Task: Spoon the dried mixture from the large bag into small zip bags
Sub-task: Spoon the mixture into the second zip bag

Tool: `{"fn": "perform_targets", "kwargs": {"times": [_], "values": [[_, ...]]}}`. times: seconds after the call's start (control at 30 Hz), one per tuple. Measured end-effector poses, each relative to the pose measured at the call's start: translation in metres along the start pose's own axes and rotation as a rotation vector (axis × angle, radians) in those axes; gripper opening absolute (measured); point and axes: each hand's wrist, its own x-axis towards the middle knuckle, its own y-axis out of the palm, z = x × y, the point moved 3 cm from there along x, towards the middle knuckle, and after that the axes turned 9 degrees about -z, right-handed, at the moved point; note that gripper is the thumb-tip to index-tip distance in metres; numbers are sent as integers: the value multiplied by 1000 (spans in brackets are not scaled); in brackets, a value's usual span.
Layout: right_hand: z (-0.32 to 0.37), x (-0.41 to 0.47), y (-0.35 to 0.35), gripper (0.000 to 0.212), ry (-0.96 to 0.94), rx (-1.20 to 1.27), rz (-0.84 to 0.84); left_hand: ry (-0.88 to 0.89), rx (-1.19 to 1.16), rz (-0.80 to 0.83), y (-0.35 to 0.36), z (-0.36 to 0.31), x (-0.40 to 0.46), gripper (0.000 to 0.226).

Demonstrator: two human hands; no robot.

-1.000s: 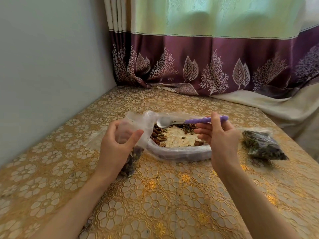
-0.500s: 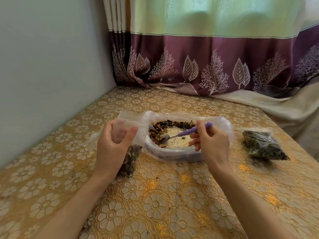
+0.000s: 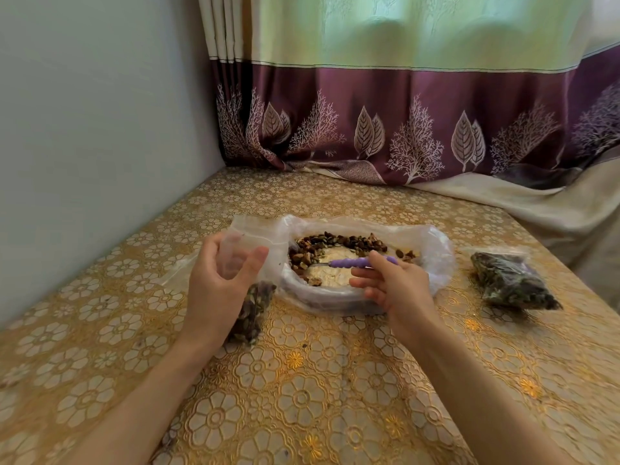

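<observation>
A large clear bag (image 3: 432,253) lies open in the middle of the table, with brown dried mixture (image 3: 335,243) round its inner edge. My right hand (image 3: 396,290) grips a purple-handled spoon (image 3: 355,262) whose bowl is down in the mixture at the bag's left side. My left hand (image 3: 221,283) holds a small zip bag (image 3: 251,307) upright by its open mouth, just left of the large bag. The small bag has dark mixture in its bottom part.
A filled small zip bag (image 3: 510,283) lies at the right on the gold floral tablecloth (image 3: 302,397). A grey wall (image 3: 84,146) runs along the left. A purple and green curtain (image 3: 402,112) hangs behind the table.
My right hand has brought the spoon down from above the large bag into the mixture. My left hand has kept the small bag in the same spot.
</observation>
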Motion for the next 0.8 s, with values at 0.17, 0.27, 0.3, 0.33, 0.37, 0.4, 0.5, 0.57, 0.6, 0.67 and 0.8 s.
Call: {"fn": "perform_targets", "kwargs": {"times": [0.17,0.27,0.3,0.33,0.37,0.4,0.5,0.57,0.6,0.67,0.8], "values": [[4,4,-10,36,30,95,-100,-6,36,59,2,8,3,49],[7,5,-13,41,5,113,-134,17,134,140,6,15,4,56],[8,5,-13,44,-6,125,-144,27,174,167,7,17,5,60],[10,4,-13,42,-20,139,-150,37,206,186,9,19,5,63],[13,4,-14,37,-39,155,-156,46,229,197,9,21,6,65],[15,3,-14,33,-63,173,-162,54,245,202,9,23,6,65],[25,1,-17,27,-155,211,-186,73,269,215,9,24,6,62],[33,-3,-17,26,-228,219,-169,83,278,225,10,25,6,61],[36,-5,-16,26,-258,219,-152,82,279,229,11,24,6,62],[40,-11,-13,27,-300,216,-113,78,275,228,11,25,7,63],[43,-22,-5,27,-341,201,-20,78,263,228,10,26,8,62]]}}
